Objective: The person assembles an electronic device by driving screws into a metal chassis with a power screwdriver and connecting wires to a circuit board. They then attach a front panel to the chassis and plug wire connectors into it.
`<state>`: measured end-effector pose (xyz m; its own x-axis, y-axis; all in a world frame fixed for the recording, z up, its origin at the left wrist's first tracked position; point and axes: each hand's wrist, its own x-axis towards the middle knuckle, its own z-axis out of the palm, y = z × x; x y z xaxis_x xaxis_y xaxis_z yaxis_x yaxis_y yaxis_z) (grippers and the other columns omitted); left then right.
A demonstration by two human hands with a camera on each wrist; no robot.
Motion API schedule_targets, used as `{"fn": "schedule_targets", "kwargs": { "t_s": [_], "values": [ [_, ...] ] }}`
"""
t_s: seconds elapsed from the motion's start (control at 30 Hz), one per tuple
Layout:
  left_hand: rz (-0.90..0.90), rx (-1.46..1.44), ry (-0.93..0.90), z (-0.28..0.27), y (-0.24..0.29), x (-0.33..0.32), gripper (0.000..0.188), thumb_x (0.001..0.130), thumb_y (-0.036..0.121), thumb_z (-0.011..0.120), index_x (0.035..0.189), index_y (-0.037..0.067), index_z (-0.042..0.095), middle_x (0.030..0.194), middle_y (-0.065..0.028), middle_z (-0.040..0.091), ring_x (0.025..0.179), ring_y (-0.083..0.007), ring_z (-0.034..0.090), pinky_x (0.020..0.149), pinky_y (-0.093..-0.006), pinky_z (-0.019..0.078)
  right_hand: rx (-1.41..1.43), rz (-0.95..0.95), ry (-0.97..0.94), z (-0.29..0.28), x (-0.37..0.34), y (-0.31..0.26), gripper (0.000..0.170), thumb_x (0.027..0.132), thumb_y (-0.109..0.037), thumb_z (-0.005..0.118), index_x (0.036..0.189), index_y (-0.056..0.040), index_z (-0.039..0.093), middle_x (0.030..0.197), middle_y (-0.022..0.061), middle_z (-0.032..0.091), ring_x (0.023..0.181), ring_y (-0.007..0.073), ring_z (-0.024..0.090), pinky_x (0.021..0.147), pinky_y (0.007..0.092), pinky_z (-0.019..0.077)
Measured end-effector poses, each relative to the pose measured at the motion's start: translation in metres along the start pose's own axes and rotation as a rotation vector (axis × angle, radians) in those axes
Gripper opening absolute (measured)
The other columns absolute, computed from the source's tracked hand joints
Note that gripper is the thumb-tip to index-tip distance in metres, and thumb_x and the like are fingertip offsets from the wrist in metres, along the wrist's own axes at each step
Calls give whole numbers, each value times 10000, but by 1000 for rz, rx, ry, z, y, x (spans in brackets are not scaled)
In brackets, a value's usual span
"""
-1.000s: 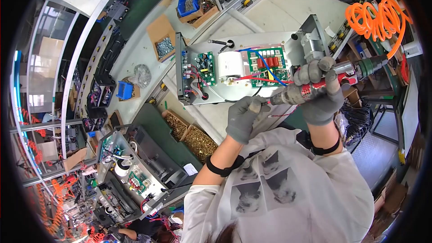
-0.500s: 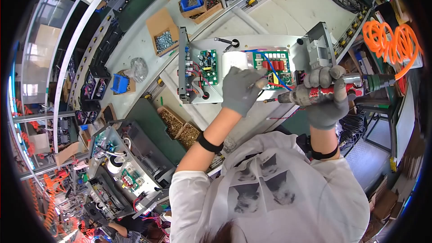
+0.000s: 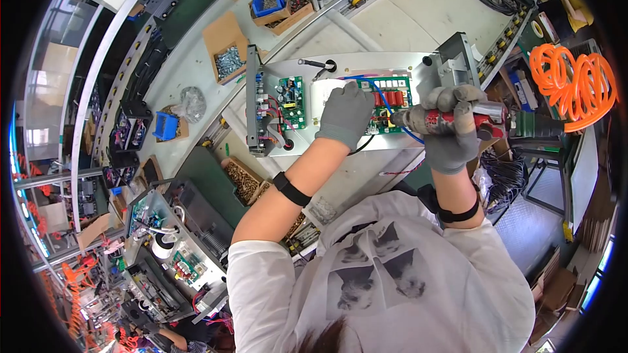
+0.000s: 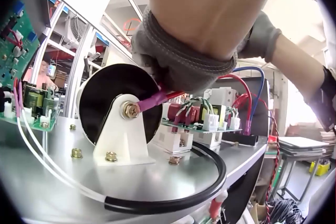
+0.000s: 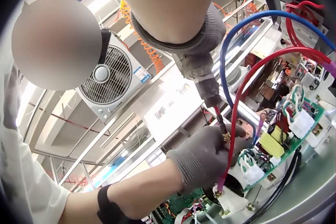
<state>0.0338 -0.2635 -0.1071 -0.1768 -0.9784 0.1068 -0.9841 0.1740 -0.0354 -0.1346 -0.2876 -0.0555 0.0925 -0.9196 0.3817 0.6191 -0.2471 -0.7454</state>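
Two grey-gloved hands work slightly apart. The right hand (image 3: 460, 132) is clamped around a red and grey power driver (image 3: 409, 119), at 2 to 3 o'clock in the head view, its nose pointing to 9 o'clock. The left hand (image 3: 347, 114) is over a white cylinder (image 3: 318, 99); its fingertips are hidden, so I cannot tell whether they grip anything. The right wrist view shows the driver's bit (image 5: 220, 123) just beside the left hand, near an arching red cable (image 5: 240, 94) and blue cable (image 5: 224, 56). The cylinder and a green circuit board (image 3: 392, 91) are mounted in an open metal chassis (image 3: 379, 62) on the pale surface (image 3: 405, 13). A cardboard box of screws (image 3: 229, 62) is at the chassis's 10 o'clock.
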Motion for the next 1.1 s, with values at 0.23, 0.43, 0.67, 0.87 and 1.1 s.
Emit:
{"fn": "schedule_targets", "kwargs": {
  "t_s": [0.23,0.43,0.67,0.87,1.1],
  "values": [
    [-25,-12,125,9,-9,-8,246,769,141,551,1004,78,584,853,-52,604,916,-230,552,707,-364,454,118,64,59,0,14,-5,241,868,-247,558,1032,-78,504,813,67,487,778,227,511,572,379,456],
    [51,-155,205,17,-21,-5,444,646,146,669,1074,80,568,897,-69,606,856,-269,534,751,-405,422,136,30,-13,5,28,8,153,854,-118,565,978,-44,515,764,97,502,702,214,513,622,352,447],
    [-6,-201,81,8,-17,-9,278,681,143,634,956,176,621,920,-24,610,945,-245,515,782,-431,374,103,113,-54,11,16,21,191,842,-119,574,997,-59,480,798,102,503,701,204,514,551,347,455],
    [-139,-310,-17,-7,-17,-4,167,775,206,597,938,209,632,937,4,612,971,-230,494,823,-418,349,100,110,-134,3,21,17,184,903,-171,510,1072,-107,544,871,69,556,817,224,535,551,354,444],
    [-207,-388,-60,-7,-17,-3,124,785,220,600,898,180,630,910,-5,601,979,-234,493,844,-411,367,151,100,-51,9,24,14,197,868,-176,559,1039,-79,536,840,85,543,774,227,537,578,346,452]
  ]
}}
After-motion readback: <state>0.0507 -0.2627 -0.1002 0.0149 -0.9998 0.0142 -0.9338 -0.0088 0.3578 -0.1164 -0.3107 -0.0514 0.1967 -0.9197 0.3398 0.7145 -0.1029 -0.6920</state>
